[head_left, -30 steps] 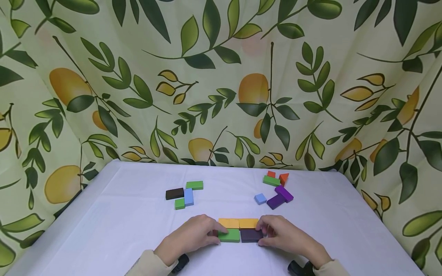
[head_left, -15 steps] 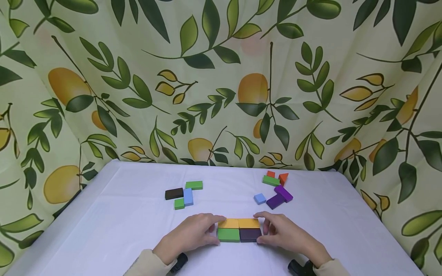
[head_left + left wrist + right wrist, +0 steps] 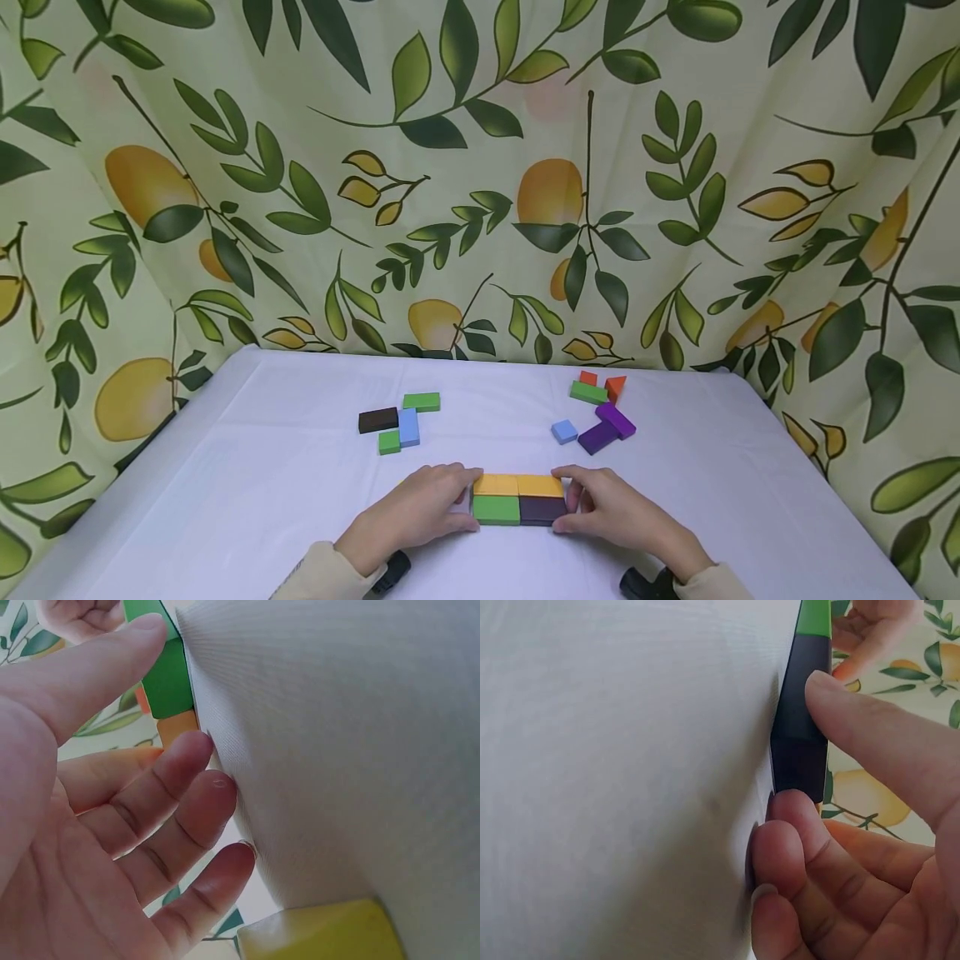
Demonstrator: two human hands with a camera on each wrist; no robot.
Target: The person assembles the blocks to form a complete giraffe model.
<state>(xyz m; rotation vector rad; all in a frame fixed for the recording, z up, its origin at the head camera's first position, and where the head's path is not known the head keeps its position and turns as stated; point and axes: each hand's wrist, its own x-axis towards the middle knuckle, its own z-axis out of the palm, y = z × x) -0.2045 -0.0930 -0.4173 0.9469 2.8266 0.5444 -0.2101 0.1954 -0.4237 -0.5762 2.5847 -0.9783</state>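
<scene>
At the near middle of the white-covered worktop [image 3: 225, 500], a left yellow block [image 3: 497, 485] and a right yellow block [image 3: 540, 485] adjoin a green block [image 3: 496, 511] and a dark block [image 3: 543, 510]. The left hand [image 3: 420, 504] grips green and yellow between thumb and forefinger; the right hand [image 3: 618, 508] likewise pinches dark and yellow.

white-covered table [image 3: 217, 500], small pieces in clusters

at the near middle, two yellow blocks [image 3: 496, 485] lie behind a green block [image 3: 496, 511] and a dark block [image 3: 543, 511], together forming a rectangle. farther back, left, lie a black block [image 3: 378, 421], a blue bar [image 3: 408, 427], a green bar [image 3: 422, 402] and a green square [image 3: 389, 442]. back right lie a red square [image 3: 588, 378], a red triangle [image 3: 615, 387], a green strip [image 3: 589, 392], two purple blocks [image 3: 597, 438] and a blue square [image 3: 564, 432].
</scene>
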